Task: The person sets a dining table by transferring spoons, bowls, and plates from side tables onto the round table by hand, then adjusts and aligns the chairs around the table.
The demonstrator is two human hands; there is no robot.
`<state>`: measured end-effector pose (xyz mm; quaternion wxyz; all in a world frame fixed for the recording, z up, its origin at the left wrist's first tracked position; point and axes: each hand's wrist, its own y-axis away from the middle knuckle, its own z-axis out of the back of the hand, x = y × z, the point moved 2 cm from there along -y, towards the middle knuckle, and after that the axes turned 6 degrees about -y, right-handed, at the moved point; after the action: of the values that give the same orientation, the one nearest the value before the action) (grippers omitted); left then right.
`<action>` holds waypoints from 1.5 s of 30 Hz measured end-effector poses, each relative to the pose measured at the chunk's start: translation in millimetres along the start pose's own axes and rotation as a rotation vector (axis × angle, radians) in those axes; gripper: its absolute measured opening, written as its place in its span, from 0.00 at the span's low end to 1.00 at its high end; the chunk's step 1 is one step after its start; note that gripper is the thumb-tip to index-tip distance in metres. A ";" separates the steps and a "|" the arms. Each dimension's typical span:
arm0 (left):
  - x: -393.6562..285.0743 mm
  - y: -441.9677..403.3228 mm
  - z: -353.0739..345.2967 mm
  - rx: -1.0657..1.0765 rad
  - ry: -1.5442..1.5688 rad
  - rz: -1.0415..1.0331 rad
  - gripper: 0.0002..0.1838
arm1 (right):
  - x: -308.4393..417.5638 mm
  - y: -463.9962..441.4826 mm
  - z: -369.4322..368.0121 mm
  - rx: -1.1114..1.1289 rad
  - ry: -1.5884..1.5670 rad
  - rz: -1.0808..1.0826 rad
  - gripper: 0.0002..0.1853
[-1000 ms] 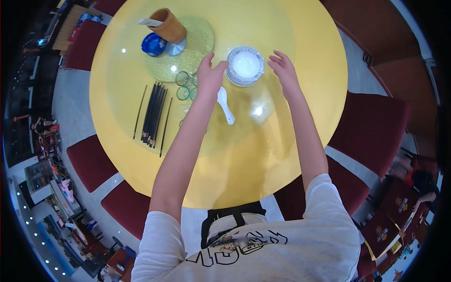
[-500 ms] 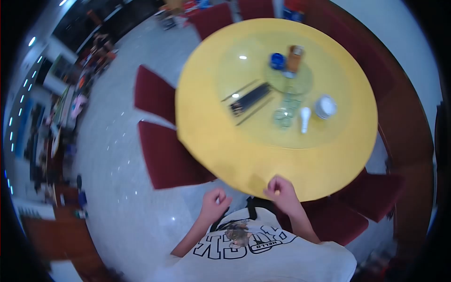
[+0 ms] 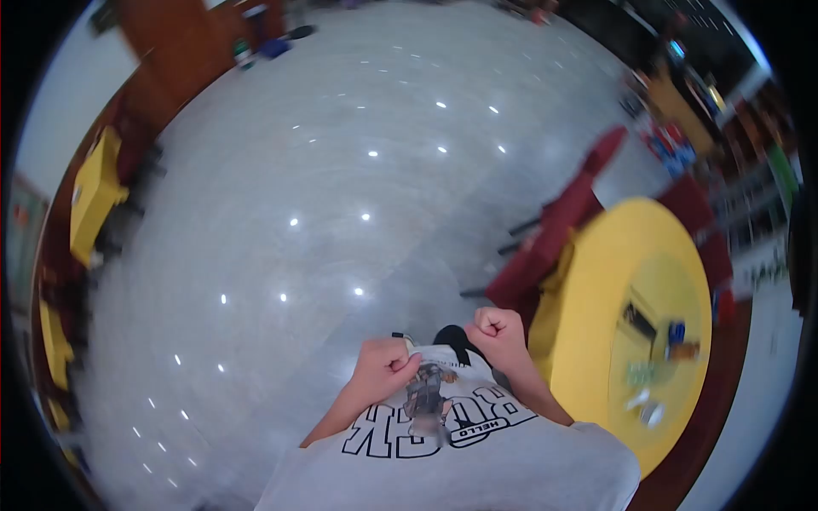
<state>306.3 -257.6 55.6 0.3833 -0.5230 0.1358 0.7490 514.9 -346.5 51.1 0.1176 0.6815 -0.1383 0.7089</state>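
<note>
Both hands are curled into loose fists in front of the person's white shirt: the left hand has its thumb along the bent fingers, and the right hand is held slightly farther forward, fingers folded in. The insides of the palms are hidden, and I cannot tell whether either hand touches the shirt

Nearest the right hand, a dark red chair stands by the rim of the round yellow table. The tableware is on this table, on the person's right, well apart from both hands. The white bowls sit toward the near end of the group, with the white spoon just beside them; they are too blurred to show what is in them. Next come the greenish glasses, clear-walled and close together, their contents too small to make out. Farther along lie the dark chopsticks, bunched side by side. The blue container and the brown holder stand next to each other beyond the glasses; I cannot see into either

Pale shiny floor spreads ahead and to the left, reaching other yellow tables along the far left side and a green-and-white container near a brown wooden panel, its contents not discernible
</note>
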 end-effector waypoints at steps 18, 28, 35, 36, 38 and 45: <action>171.6 10.9 306.5 -0.896 -0.007 0.461 0.11 | -42.7 -330.9 -423.0 1.076 -0.081 -0.187 0.16; 212.6 16.1 515.4 -1.086 -0.692 0.421 0.08 | 32.7 -406.7 -742.5 1.690 -0.138 -0.087 0.07; 325.9 158.4 608.2 -1.081 -0.763 1.079 0.05 | 18.6 -399.6 -890.2 1.801 0.069 -0.068 0.06; 324.8 159.6 638.2 -1.202 -0.667 1.049 0.05 | 17.2 -404.8 -905.0 1.832 0.033 -0.133 0.06; 339.6 161.9 702.9 -1.289 -0.571 1.006 0.06 | 12.0 -423.0 -940.0 1.795 0.030 -0.187 0.06; 438.1 88.6 900.2 -0.451 -0.943 0.454 0.05 | -19.1 -518.8 -1035.5 1.318 -0.044 -0.426 0.04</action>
<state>-438.4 416.7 23.6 0.1106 -0.1584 -0.1043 0.9756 -266.9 507.5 16.5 -0.1872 0.6374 0.4558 0.5924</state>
